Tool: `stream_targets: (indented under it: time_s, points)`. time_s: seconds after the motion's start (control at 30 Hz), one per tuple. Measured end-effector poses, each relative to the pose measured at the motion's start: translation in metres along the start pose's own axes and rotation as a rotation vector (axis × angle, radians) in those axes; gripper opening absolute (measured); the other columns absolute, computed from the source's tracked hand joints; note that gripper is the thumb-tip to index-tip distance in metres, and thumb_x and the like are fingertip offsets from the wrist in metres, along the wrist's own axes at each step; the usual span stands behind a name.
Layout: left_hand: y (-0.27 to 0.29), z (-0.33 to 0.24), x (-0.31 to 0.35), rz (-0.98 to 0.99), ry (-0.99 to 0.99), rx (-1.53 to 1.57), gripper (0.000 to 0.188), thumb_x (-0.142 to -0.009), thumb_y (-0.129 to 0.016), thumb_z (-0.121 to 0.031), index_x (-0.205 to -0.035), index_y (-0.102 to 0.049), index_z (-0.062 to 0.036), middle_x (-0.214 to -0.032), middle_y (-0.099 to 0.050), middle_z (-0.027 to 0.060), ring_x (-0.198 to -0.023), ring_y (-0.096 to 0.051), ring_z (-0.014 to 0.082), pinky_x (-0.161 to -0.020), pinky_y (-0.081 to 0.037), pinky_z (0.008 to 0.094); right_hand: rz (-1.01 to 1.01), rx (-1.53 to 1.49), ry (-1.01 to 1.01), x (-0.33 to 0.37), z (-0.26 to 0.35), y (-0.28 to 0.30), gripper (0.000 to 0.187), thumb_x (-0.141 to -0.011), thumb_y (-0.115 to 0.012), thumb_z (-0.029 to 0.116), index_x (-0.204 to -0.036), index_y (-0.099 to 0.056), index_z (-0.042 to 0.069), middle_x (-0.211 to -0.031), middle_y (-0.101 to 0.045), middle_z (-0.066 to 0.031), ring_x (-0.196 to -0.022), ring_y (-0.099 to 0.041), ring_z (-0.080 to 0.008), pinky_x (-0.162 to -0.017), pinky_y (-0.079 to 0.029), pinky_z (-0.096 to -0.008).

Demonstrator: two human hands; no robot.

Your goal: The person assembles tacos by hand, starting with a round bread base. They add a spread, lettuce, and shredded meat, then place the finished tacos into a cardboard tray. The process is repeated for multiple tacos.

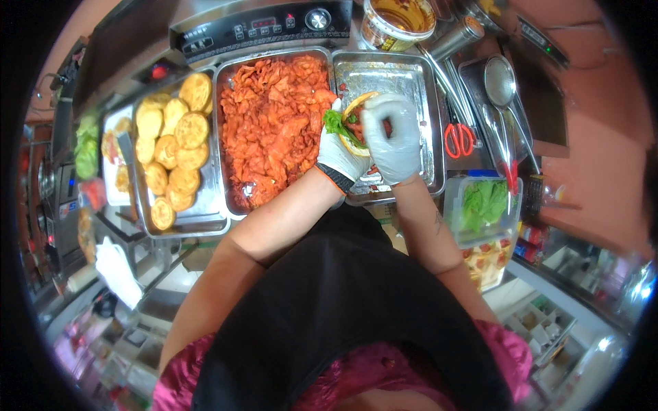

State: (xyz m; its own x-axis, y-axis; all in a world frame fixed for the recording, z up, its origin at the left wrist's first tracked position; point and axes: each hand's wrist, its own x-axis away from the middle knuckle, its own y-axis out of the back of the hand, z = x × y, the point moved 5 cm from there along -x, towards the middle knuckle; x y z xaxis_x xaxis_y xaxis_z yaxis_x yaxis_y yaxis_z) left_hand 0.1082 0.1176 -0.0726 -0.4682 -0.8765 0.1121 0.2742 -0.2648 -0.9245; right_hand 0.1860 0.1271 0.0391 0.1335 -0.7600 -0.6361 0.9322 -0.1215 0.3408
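Note:
My left hand [338, 152], in a whitish glove, grips a round flatbread sandwich [358, 104] tilted on its edge. Green lettuce [334, 122] sticks out of its left side, and reddish meat shows inside the opening. Against the right side of the bread, my gloved right hand [397, 140] has its fingers curled in a ring; whatever they pinch is hidden. Both hands are over a metal tray [419, 75] with greasy red scraps. Left of it, a deep tray [218, 130] is heaped with red sauced meat slices [277, 123].
Golden round breads [184, 161] are piled in a tray at the left. On the right lie red-handled scissors [459, 140], a skimmer [500, 81] and a plastic box [449, 205] of lettuce. A sauce tub [397, 42] stands behind, beside a black control panel [233, 33].

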Motion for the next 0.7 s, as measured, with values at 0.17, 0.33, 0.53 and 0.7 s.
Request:
stream_targets:
  time_s: [0.17, 0.33, 0.53, 0.7]
  points:
    - [0.001, -0.001, 0.002, -0.088, -0.047, -0.068, 0.056, -0.1, -0.046, -0.055, -0.128, -0.061, -0.0089, -0.126, -0.064, 0.0145, -0.116, -0.061, 0.0322, -0.104, -0.049, 0.0495, 0.386, 0.057, -0.014, 0.005, -0.004, -0.006, 0.01, -0.081, -0.074, 0.012, -0.089, -0.068, 0.008, -0.098, -0.068, -0.0091, -0.101, -0.062, -0.0314, -0.09, -0.047, -0.0408]
    - [0.001, -0.005, 0.003, 0.0, -0.053, -0.058, 0.063, -0.099, -0.046, -0.057, -0.137, -0.054, -0.0069, -0.137, -0.056, 0.019, -0.123, -0.055, 0.0372, -0.108, -0.044, 0.0522, 0.332, 0.121, -0.028, 0.002, 0.01, 0.04, 0.03, -0.079, -0.078, 0.012, -0.106, -0.067, 0.009, -0.116, -0.063, -0.0134, -0.112, -0.058, -0.0315, -0.093, -0.048, -0.0425]
    - [-0.012, -0.001, 0.002, 0.089, -0.009, -0.023, 0.069, -0.099, -0.046, -0.058, -0.143, -0.048, -0.0049, -0.147, -0.048, 0.0235, -0.134, -0.047, 0.0419, -0.115, -0.036, 0.0557, 0.314, 0.376, -0.017, 0.038, 0.025, 0.03, 0.04, -0.076, -0.08, 0.011, -0.113, -0.064, 0.013, -0.102, -0.063, -0.0107, -0.095, -0.063, -0.0324, -0.079, -0.053, -0.0416]
    - [-0.015, 0.0, 0.005, -0.165, -0.1, -0.132, 0.069, -0.099, -0.046, -0.057, -0.143, -0.049, -0.0039, -0.147, -0.048, 0.0237, -0.132, -0.048, 0.0427, -0.114, -0.037, 0.0558, 0.206, 0.372, 0.091, 0.021, 0.042, 0.034, 0.037, -0.073, -0.079, 0.0, -0.106, -0.067, 0.011, -0.094, -0.066, -0.0104, -0.081, -0.067, -0.0292, -0.067, -0.055, -0.0361]
